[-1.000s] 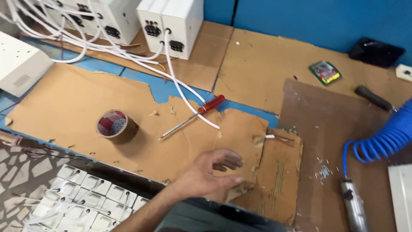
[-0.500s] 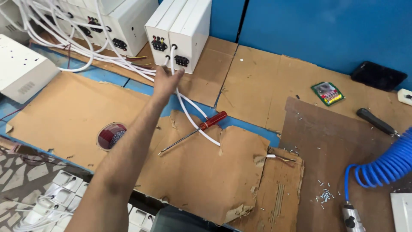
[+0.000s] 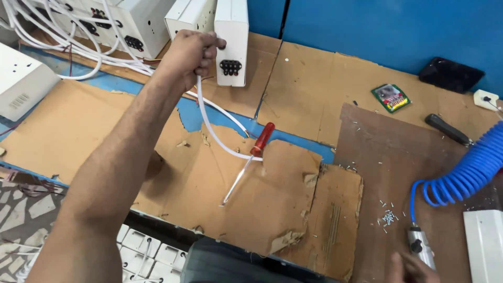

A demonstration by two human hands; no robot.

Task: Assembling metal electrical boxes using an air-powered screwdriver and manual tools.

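The left hand has its grip closed around a white cable just in front of the white box. From the box, the cable runs down toward the red screwdriver on the tabletop. The right hand is far from the box, beside the air tool, its grip not visible.

cable: white cable — thin, round, gripped near its top end in the left hand, hanging down and curving right to the cardboard.
box: white metal box — upright, black multi-pin socket on its front, just beside the fist.
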